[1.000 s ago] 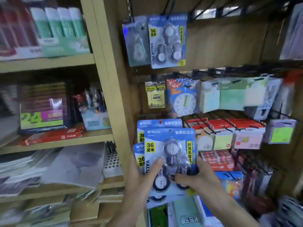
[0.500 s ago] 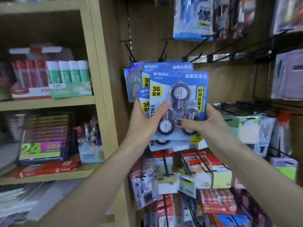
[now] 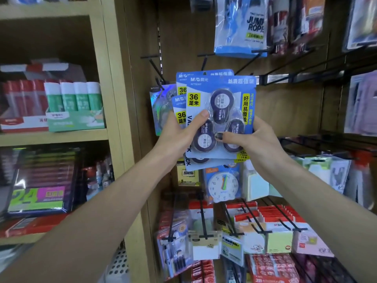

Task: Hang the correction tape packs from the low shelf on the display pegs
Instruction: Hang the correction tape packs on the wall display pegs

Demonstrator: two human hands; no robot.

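Blue correction tape packs (image 3: 221, 119), fanned, clamped in left grip (image 3: 179, 135) and right grip (image 3: 251, 139); top edges just under black peg (image 3: 204, 62); bare brown panel (image 3: 285, 111) rightward.

The front correction tape pack (image 3: 221, 117) hides most of the packs behind (image 3: 180, 103), and the far-right hanging goods (image 3: 361, 103) are blurred.

A single head-worn wide-angle camera looks forward and slightly up at a wooden peg wall (image 3: 285, 111), close enough that both forearms reach in from 7 and 5 o'clock. A shelf unit (image 3: 106, 78) fills the 9 o'clock side, while hanging goods run off frame at 3 o'clock.
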